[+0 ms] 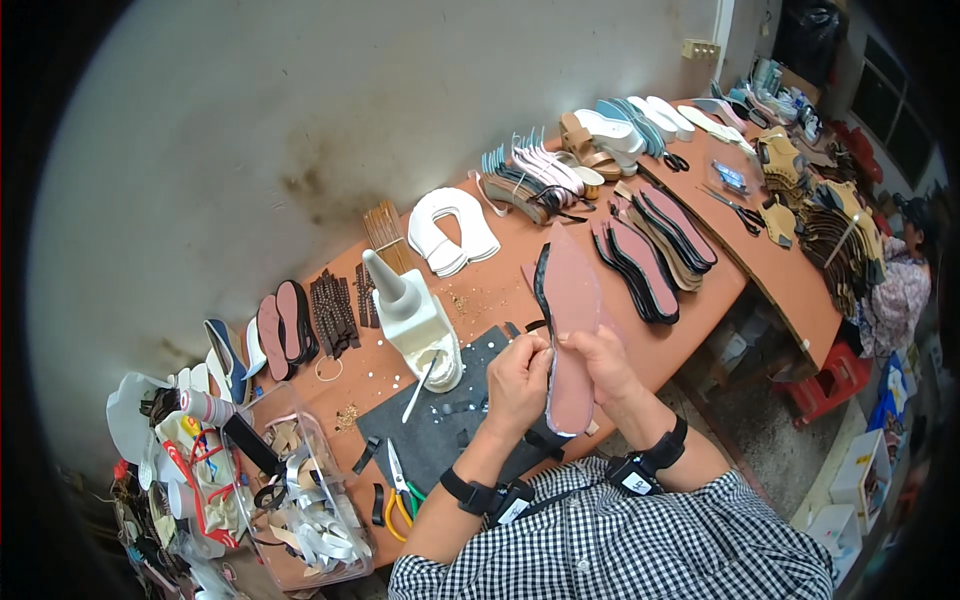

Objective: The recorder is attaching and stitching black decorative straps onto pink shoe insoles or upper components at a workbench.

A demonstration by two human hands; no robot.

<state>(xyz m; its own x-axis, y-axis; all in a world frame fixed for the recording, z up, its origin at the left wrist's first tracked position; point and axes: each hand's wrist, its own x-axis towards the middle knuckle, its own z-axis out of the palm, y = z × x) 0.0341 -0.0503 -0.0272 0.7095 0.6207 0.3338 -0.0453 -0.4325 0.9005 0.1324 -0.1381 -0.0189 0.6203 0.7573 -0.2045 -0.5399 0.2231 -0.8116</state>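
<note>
A pink shoe insole point(575, 280) is held upright in front of me, with a black strip point(541, 285) running along its left edge. My left hand point(518, 385) is closed at that edge, its fingers pinching the strip against the insole. My right hand point(603, 368) grips the insole from the right, thumb pressed near the same edge. Below lies a dark grey mat point(385, 415) with black scraps on it. Left of my hands stands a white glue container point(408, 315) with a cone-shaped top; a thin white stick point(417, 392) leans at its base.
Scissors point(398, 482) with green and orange handles lie near my left forearm. A clear bin point(330, 450) of scraps stands further left. Stacked black-edged insoles point(640, 260) lie to the right, white U-shaped pieces point(455, 235) behind. Another person point(895, 290) sits far right near a red stool point(830, 385).
</note>
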